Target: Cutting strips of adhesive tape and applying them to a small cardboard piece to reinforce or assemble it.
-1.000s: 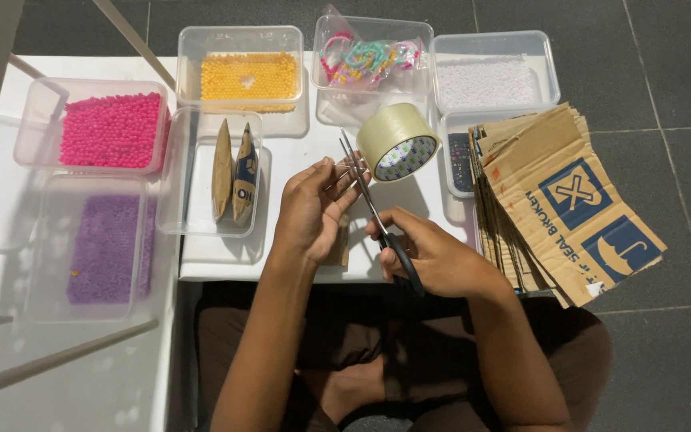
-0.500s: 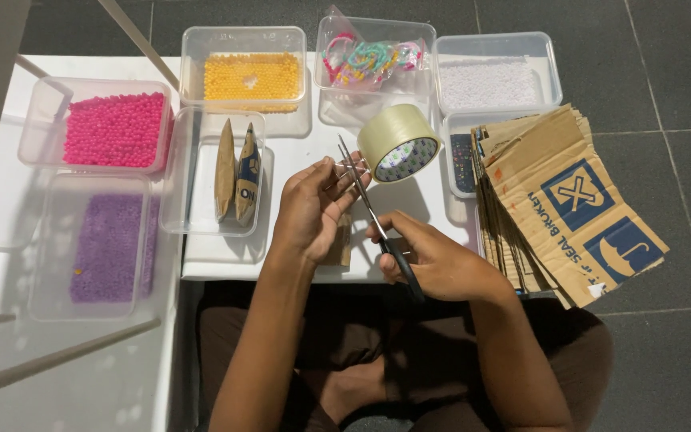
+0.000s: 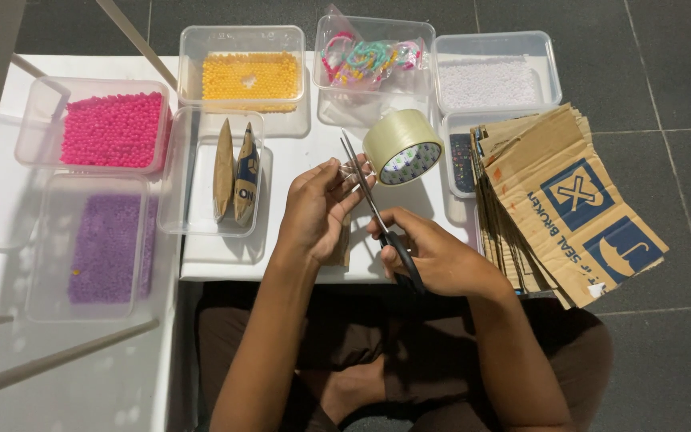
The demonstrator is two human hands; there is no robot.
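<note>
Near the clear tape roll (image 3: 403,147), the right hand (image 3: 433,258) grips black-handled scissors (image 3: 377,216); the left hand (image 3: 313,210) pinches tape, and those fingers risk a nick.

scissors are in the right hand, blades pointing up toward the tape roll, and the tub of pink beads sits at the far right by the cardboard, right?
Not quite. The head view shows the tub of pink beads at the far left, above the purple beads. The rest holds: the right hand holds the scissors, blades toward the tape roll.
</note>
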